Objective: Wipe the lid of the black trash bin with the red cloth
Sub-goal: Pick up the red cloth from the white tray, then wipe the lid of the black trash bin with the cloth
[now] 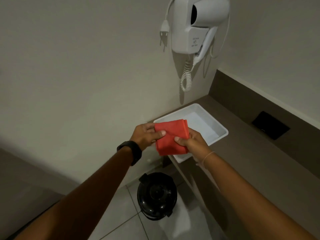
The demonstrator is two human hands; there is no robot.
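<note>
A folded red cloth (pixel 170 136) is held up in front of me by both hands. My left hand (pixel 147 135) pinches its left edge with the thumb on top. My right hand (pixel 192 141) grips its lower right part. Far below, on the tiled floor, stands the black trash bin (pixel 156 196), round, with a glossy domed lid that is shut. The cloth is well above the bin and apart from it.
A white tray (pixel 220 130) sits at the corner of a brown counter (pixel 259 153), right behind the cloth. A white hair dryer (pixel 197 25) with a coiled cord hangs on the wall above. A dark socket plate (pixel 270 125) is set in the counter's backsplash.
</note>
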